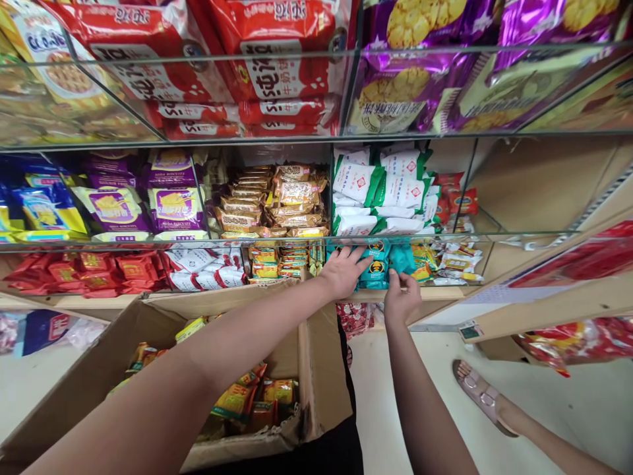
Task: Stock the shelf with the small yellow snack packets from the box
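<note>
My left hand (pixel 345 270) reaches into the lower glass-fronted shelf with its fingers stretched over small teal snack packets (pixel 376 269). Just to its right, my right hand (pixel 402 298) has its fingers bent and drawn together at the lower edge of another teal snack packet (pixel 403 257), which sits tilted; the exact grip is partly hidden. Below my left forearm stands an open cardboard box (pixel 326 376) holding loose yellow and green snack packets (pixel 237 399).
Beside the teal packets lie yellow-green packets (pixel 291 258) and white-gold packets (pixel 457 260). A glass shelf edge (pixel 277 241) runs just above my hands. White-green packets (pixel 380 185) fill the shelf above. Another person's sandalled foot (pixel 482 396) is on the floor at right.
</note>
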`<state>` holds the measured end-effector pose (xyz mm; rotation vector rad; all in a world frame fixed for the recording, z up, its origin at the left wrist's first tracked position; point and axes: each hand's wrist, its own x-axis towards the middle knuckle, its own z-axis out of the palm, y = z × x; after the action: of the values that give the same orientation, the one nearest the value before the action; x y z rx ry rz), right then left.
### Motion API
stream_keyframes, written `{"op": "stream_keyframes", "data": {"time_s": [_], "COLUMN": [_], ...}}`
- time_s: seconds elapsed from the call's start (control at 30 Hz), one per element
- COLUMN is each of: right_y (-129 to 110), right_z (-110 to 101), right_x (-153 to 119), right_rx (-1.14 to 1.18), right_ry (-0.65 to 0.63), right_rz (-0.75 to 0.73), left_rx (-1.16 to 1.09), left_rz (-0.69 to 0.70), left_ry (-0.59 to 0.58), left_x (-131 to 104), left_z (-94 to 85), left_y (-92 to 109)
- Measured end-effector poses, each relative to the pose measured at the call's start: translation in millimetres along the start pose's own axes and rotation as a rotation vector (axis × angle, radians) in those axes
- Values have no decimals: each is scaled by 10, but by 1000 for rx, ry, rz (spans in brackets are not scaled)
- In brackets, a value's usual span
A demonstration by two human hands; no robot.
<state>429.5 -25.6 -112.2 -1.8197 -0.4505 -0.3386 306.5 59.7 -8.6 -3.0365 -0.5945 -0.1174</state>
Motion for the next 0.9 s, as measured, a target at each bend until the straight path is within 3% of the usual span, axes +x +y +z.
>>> {"op": "stream_keyframes", "data": {"time_s": [0.13,0.33,0.47,0.57,0.63,0.77,0.9], "right_y": [-11,24,-56,-182,-272,-402,-421], "right_z": [25,-86,-194,-229,-217,-161,-149], "right_x": [31,-9,-35,-32,-28,-36,-29], "right_rx": [-117,-6,-72,-153,-251,-483,-555], "right_ry": [-99,-140,-107,-249,-338,-450,-508], "right_rz": [-23,67,-127,-313,-362,-327,-304], "left_rx": [-9,-21,-26,-21,-10,-2,-6], "left_rz": [5,1,0,-16,-32,-71,-107], "left_ry": [-20,-25,-8,7,19,26,42], "left_x": [15,34,36,34,37,58,86], "left_z": [-11,-6,20,45,60,83,109], "left_y": [5,6,13,27,41,73,100]}}
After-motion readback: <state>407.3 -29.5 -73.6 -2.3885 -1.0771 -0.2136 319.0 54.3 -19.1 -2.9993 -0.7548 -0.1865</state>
